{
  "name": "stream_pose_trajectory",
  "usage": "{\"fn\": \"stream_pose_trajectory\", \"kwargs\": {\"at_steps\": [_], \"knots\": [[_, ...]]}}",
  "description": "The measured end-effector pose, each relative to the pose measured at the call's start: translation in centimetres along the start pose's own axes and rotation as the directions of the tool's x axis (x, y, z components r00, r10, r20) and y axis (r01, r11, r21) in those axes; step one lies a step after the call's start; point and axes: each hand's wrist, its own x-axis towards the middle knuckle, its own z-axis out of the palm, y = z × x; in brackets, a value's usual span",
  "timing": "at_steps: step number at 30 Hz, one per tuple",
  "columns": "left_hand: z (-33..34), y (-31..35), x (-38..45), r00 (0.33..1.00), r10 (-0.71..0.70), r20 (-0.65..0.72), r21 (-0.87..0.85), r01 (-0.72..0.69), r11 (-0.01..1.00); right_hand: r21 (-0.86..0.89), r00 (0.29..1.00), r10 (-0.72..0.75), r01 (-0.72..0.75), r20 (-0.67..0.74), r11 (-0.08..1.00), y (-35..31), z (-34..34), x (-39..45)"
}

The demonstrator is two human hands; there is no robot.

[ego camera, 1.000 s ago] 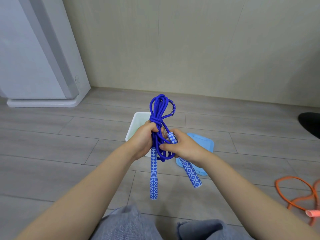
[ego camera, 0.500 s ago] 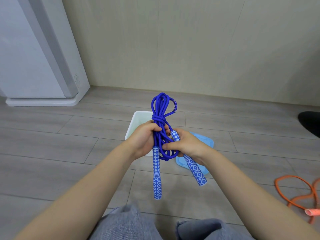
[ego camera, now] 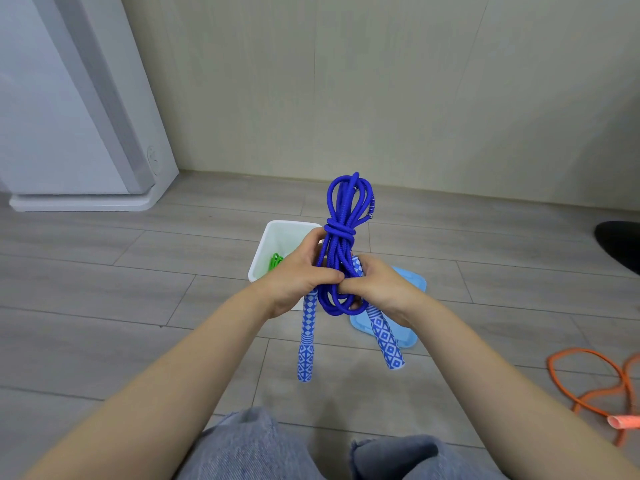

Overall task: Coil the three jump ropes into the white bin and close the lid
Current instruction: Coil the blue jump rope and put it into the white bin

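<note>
A blue jump rope (ego camera: 343,216) is bundled into loops and tied around its middle, held upright above the floor. My left hand (ego camera: 298,275) and my right hand (ego camera: 377,289) both grip the bundle below the knot. Its two patterned blue handles (ego camera: 306,344) hang down beneath my hands. Behind my hands stands the white bin (ego camera: 277,237), open, with a green rope (ego camera: 275,261) partly visible inside. The light blue lid (ego camera: 408,282) lies flat on the floor to the bin's right. An orange rope (ego camera: 595,386) with a pink handle lies loose on the floor at the right.
A white appliance base (ego camera: 83,199) stands at the back left against the beige wall. A dark object (ego camera: 620,244) sits at the right edge. My knees in grey jeans (ego camera: 263,445) fill the bottom of the view. Grey plank floor surrounds the bin.
The blue bundle has turned a little and stands straighter. My hands have closed nearer together on it, and the green rope in the bin has come into sight.
</note>
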Motion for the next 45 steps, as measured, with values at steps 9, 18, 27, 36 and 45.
{"fn": "stream_pose_trajectory", "kwargs": {"at_steps": [9,18,27,36,45], "knots": [[-0.4,-0.2,-0.1,0.999,-0.027,-0.039,0.160,0.033,0.987,-0.075,0.997,0.023,-0.017,0.076,0.997,-0.2,-0.4,-0.5],[-1.5,0.2,-0.6,0.991,-0.114,0.072,0.200,0.097,0.975,0.076,0.986,0.023,-0.036,0.166,0.996,-0.3,-1.0,-1.0],[-1.1,-0.3,-0.6,0.996,-0.088,0.034,-0.133,0.092,0.987,0.099,0.994,-0.011,0.000,0.105,0.995,-0.4,-2.1,-1.2],[-0.2,-0.5,-0.1,0.999,-0.030,-0.033,-0.155,0.025,0.988,0.051,0.996,0.012,-0.016,0.093,0.999,-0.3,-1.6,-1.1],[0.6,-0.8,0.1,0.990,-0.107,-0.094,-0.091,0.099,0.991,0.200,0.983,0.063,-0.097,0.171,0.975,1.0,-1.3,-1.0]]}}
